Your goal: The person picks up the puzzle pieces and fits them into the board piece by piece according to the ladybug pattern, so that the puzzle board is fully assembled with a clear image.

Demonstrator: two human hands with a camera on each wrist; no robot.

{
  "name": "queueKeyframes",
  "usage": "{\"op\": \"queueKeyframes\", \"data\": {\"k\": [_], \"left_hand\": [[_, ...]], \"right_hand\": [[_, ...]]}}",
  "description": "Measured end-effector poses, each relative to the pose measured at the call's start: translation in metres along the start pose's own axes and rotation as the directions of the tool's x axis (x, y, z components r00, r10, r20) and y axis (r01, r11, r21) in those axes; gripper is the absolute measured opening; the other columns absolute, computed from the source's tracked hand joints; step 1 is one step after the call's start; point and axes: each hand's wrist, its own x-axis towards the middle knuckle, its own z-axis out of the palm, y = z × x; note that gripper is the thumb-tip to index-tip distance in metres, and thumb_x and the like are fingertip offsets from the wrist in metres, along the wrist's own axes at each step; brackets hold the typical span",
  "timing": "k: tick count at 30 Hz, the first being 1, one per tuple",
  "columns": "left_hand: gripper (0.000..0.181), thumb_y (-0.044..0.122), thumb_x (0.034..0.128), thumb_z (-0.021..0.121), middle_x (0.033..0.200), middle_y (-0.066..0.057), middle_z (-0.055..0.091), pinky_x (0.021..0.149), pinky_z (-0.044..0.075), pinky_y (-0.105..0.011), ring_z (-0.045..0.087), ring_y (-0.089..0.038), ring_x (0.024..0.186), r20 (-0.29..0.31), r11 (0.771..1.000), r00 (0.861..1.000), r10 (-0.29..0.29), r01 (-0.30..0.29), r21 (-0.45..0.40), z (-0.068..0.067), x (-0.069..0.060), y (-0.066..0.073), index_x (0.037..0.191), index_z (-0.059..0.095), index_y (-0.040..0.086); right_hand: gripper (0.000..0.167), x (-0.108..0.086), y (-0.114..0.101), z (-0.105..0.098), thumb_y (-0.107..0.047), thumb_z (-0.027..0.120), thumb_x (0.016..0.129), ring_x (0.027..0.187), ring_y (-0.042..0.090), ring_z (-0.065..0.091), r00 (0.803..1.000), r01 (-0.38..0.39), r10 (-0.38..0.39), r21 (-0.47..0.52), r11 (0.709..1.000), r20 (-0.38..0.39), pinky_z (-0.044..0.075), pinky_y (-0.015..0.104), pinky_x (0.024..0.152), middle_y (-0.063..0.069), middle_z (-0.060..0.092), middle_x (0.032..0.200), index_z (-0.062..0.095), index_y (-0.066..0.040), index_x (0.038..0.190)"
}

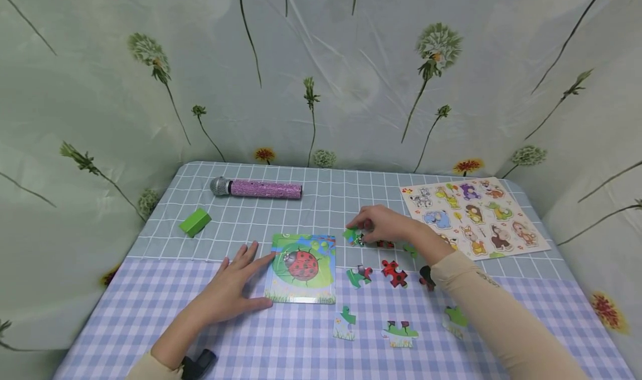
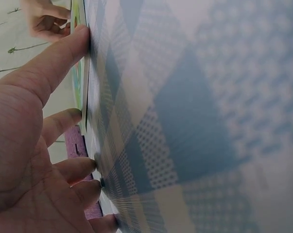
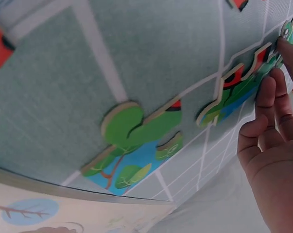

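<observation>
Saw the green block [image 1: 195, 222] farthest left on the bench [image 1: 281, 341], then the left grip [image 1: 232, 288] spread, with thumb and index finger touching the left edge of the ladybug puzzle board [image 1: 301, 243]. Found that nearly square board flat near mid-bench, with the ladybug's head pointing left, long axis left-right. Next, saw the right grip [image 1: 385, 224] pinching a green puzzle piece [image 1: 351, 236]; could not tell its long axis.

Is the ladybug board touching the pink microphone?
No: a strip of grid cloth shows between the ladybug board and the pink microphone.
</observation>
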Motion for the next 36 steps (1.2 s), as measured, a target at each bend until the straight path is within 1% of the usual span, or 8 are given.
{"op": "queueKeyframes", "data": {"k": [5, 8, 12, 15, 19, 22, 30, 36], "left_hand": [[0.094, 0.052, 0.0829, 0.090, 0.174, -0.028, 0.029, 0.119, 0.019, -0.087, 0.021, -0.056, 0.162, 0.000, 1.000, 1.000, 0.002, -0.002, -0.010, 0.000, 0.000, -0.001, 0.163, 0.048, 0.027], [0.094, 0.051, 0.0827, 0.090, 0.174, -0.028, 0.028, 0.118, 0.018, -0.088, 0.021, -0.056, 0.162, -0.002, 1.000, 1.000, 0.005, -0.005, -0.018, 0.000, 0.000, -0.001, 0.163, 0.049, 0.026], [0.094, 0.049, 0.0831, 0.091, 0.175, -0.028, 0.027, 0.119, 0.016, -0.087, 0.019, -0.056, 0.162, 0.001, 0.999, 1.000, -0.001, 0.001, -0.033, 0.000, -0.001, -0.001, 0.163, 0.048, 0.026], [0.094, 0.051, 0.0834, 0.090, 0.175, -0.028, 0.027, 0.119, 0.016, -0.087, 0.019, -0.057, 0.162, 0.006, 0.999, 1.000, -0.001, 0.001, -0.033, -0.001, -0.001, 0.000, 0.164, 0.048, 0.025], [0.094, 0.052, 0.0841, 0.089, 0.175, -0.028, 0.027, 0.119, 0.016, -0.087, 0.018, -0.057, 0.162, 0.016, 0.999, 1.000, 0.000, 0.000, -0.035, -0.001, -0.001, 0.000, 0.164, 0.047, 0.026], [0.094, 0.051, 0.0844, 0.089, 0.175, -0.027, 0.025, 0.120, 0.015, -0.087, 0.017, -0.056, 0.163, 0.022, 0.999, 1.000, -0.004, 0.005, -0.045, -0.001, -0.001, 0.000, 0.164, 0.047, 0.027], [0.095, 0.053, 0.0852, 0.088, 0.176, -0.027, 0.025, 0.121, 0.010, -0.086, 0.015, -0.056, 0.163, 0.022, 0.996, 1.000, -0.013, 0.015, -0.090, -0.001, 0.000, -0.002, 0.165, 0.045, 0.024], [0.094, 0.054, 0.0863, 0.087, 0.174, -0.028, 0.028, 0.121, 0.013, -0.086, 0.019, -0.056, 0.162, 0.007, 0.997, 1.000, -0.008, 0.009, -0.080, -0.002, 0.002, -0.001, 0.165, 0.046, 0.022]], "right_hand": [[0.039, 0.001, 0.004, -0.002, -0.008, 0.084, 0.091, 0.098, 0.013, 0.063, 0.999, 0.029, -0.029, 0.024, 0.999, -0.017, 0.056, 0.031, 0.090, 0.003, 0.073, 0.112, 0.079, -0.009, 0.129], [0.037, 0.001, 0.005, -0.002, -0.011, 0.085, 0.091, 0.099, 0.012, 0.064, 0.999, 0.025, -0.024, 0.020, 0.999, -0.026, 0.057, 0.030, 0.091, 0.003, 0.072, 0.113, 0.079, -0.010, 0.128], [0.036, 0.000, 0.004, 0.000, -0.014, 0.085, 0.092, 0.102, 0.013, 0.064, 0.999, 0.028, -0.028, 0.003, 1.000, -0.044, 0.058, 0.032, 0.092, 0.005, 0.069, 0.121, 0.079, -0.010, 0.127], [0.035, 0.000, 0.004, 0.002, -0.016, 0.085, 0.091, 0.100, 0.014, 0.064, 0.997, 0.051, -0.053, -0.033, 0.998, -0.063, 0.057, 0.032, 0.089, 0.007, 0.068, 0.124, 0.079, -0.009, 0.125], [0.035, 0.001, 0.005, 0.004, -0.018, 0.084, 0.090, 0.097, 0.013, 0.063, 0.994, 0.066, -0.072, -0.075, 0.995, -0.085, 0.056, 0.032, 0.087, 0.006, 0.070, 0.121, 0.079, -0.008, 0.123], [0.036, 0.001, 0.005, 0.006, -0.020, 0.085, 0.089, 0.094, 0.012, 0.062, 0.992, 0.067, -0.075, -0.078, 0.995, -0.105, 0.055, 0.030, 0.085, 0.004, 0.072, 0.116, 0.079, -0.008, 0.123], [0.037, 0.004, -0.014, 0.014, -0.024, 0.084, 0.087, 0.091, 0.011, 0.064, 0.973, 0.102, -0.105, -0.026, 0.994, -0.206, 0.055, 0.027, 0.080, 0.001, 0.078, 0.112, 0.081, -0.010, 0.121], [0.038, 0.013, -0.032, 0.025, -0.025, 0.084, 0.087, 0.092, 0.013, 0.065, 0.969, 0.130, -0.124, 0.014, 0.991, -0.216, 0.054, 0.025, 0.078, 0.000, 0.077, 0.110, 0.081, -0.011, 0.123]]}}
